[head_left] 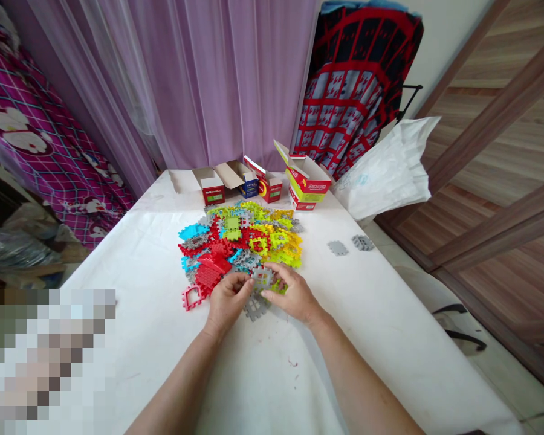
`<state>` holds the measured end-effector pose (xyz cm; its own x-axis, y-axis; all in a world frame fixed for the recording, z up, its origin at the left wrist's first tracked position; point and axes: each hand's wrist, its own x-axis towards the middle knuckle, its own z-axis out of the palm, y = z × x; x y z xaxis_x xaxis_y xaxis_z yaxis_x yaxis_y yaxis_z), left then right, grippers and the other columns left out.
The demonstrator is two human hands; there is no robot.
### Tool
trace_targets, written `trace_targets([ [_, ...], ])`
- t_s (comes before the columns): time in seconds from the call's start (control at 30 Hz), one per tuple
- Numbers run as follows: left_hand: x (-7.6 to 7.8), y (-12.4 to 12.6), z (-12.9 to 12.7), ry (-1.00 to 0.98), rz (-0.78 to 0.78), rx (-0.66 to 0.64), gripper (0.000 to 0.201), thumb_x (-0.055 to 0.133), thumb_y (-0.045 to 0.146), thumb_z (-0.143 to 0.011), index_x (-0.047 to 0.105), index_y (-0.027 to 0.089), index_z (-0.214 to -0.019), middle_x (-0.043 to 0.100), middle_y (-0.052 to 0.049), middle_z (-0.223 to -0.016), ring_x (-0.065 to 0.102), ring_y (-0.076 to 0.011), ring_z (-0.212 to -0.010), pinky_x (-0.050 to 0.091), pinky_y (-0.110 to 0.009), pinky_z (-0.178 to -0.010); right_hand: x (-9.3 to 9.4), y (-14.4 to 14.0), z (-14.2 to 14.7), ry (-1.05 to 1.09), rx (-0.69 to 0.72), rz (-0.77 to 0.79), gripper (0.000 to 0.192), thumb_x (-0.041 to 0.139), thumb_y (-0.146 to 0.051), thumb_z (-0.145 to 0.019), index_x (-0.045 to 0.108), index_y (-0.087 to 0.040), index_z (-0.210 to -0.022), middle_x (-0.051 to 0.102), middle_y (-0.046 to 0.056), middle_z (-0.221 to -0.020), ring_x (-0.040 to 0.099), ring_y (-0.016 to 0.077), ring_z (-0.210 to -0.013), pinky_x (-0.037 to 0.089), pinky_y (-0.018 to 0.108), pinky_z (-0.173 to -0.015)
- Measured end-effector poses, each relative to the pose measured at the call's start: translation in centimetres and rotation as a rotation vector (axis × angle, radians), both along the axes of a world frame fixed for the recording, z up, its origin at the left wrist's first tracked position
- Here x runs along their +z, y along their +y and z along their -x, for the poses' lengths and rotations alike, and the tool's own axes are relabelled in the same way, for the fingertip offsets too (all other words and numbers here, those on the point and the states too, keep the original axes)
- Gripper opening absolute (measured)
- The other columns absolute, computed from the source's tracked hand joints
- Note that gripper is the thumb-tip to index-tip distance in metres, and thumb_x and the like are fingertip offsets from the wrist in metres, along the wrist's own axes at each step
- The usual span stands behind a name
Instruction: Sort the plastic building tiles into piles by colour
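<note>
A heap of flat plastic interlocking tiles [242, 244] in red, blue, yellow, green and grey lies on the white table [140, 266]. At the heap's near edge my left hand [226, 302] and my right hand [292, 296] meet around a grey tile [263, 277], each with fingers pinched on it. Another grey tile [256, 308] lies on the table just under my hands. A red window-shaped tile [192, 297] sits left of my left hand.
Several open cardboard boxes [265, 181] stand along the table's far edge before a purple curtain. Two loose grey tiles [350, 245] lie at the right. A white plastic bag [390, 169] sits at the far right corner. The floor drops off on the right.
</note>
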<state>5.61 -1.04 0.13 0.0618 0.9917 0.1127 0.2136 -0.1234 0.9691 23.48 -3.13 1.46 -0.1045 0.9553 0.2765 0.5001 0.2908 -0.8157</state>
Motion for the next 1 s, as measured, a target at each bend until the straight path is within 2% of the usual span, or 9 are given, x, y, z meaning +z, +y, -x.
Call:
trace_targets([
  [0.07,0.2,-0.1,-0.1,-0.024,0.010,-0.013,0.032,0.067,0.048,-0.071,0.066,0.016,-0.069,0.057,0.002,-0.055,0.047,-0.0084,-0.048,0.037,-0.019,-0.045,-0.1,0.0,0.1,-0.124,-0.012,-0.058,0.057,0.069,-0.026,-0.070,0.057,-0.024,-0.125,0.064,0.008,-0.114,0.060,0.0195,-0.091,0.050,0.032,-0.078],
  [0.23,0.0,0.0,-0.3,-0.054,0.009,-0.029,0.033,0.069,0.048,-0.069,0.067,0.016,-0.071,0.058,0.002,-0.055,0.048,-0.0081,-0.048,0.037,-0.018,-0.044,-0.7,0.2,0.1,-0.291,-0.054,-0.154,0.052,0.067,-0.026,-0.076,0.057,-0.024,-0.127,0.064,0.008,-0.113,0.060,0.0214,-0.101,0.049,0.035,-0.088],
  [0.47,-0.3,0.3,-0.3,-0.067,0.025,-0.039,0.035,0.069,0.050,-0.069,0.068,0.016,-0.072,0.059,0.002,-0.055,0.051,-0.0091,-0.050,0.039,-0.019,-0.045,-0.8,0.2,-0.3,-0.400,-0.050,-0.149,0.058,0.069,-0.031,-0.077,0.053,-0.023,-0.132,0.062,0.010,-0.122,0.058,0.0233,-0.111,0.047,0.037,-0.095],
  [0.63,-0.6,0.3,-0.2,-0.059,0.016,-0.050,0.034,0.069,0.050,-0.069,0.067,0.016,-0.070,0.059,0.002,-0.056,0.051,-0.0093,-0.051,0.040,-0.019,-0.047,-0.6,0.1,-0.1,-0.436,-0.029,-0.160,0.064,0.071,-0.031,-0.075,0.050,-0.020,-0.134,0.061,0.011,-0.125,0.057,0.0241,-0.114,0.049,0.038,-0.095],
  [0.8,-0.8,0.4,0.0,-0.018,-0.013,-0.042,0.034,0.064,0.050,-0.074,0.067,0.016,-0.071,0.059,0.002,-0.057,0.050,-0.0098,-0.052,0.040,-0.019,-0.048,-0.6,0.0,0.2,-0.455,-0.047,-0.170,0.056,0.068,-0.027,-0.077,0.052,-0.018,-0.130,0.064,0.010,-0.120,0.061,0.0224,-0.107,0.050,0.035,-0.091],
  [0.9,-0.8,0.4,0.1,0.024,-0.048,-0.042,0.034,0.060,0.050,-0.078,0.068,0.016,-0.077,0.059,0.001,-0.060,0.051,-0.0102,-0.053,0.040,-0.019,-0.048,-0.3,0.1,-0.3,-0.471,-0.119,-0.170,0.055,0.068,-0.032,-0.076,0.055,-0.020,-0.127,0.065,0.009,-0.115,0.062,0.0227,-0.103,0.051,0.034,-0.089],
  [1.0,-0.9,0.3,0.2,0.094,-0.092,-0.046,0.035,0.056,0.049,-0.081,0.068,0.017,-0.079,0.061,0.000,-0.063,0.053,-0.0111,-0.057,0.041,-0.019,-0.050,0.0,0.4,-2.6,-0.481,-0.248,-0.145,0.053,0.066,-0.034,-0.077,0.056,-0.022,-0.127,0.064,0.008,-0.115,0.063,0.0214,-0.098,0.052,0.033,-0.087],
])
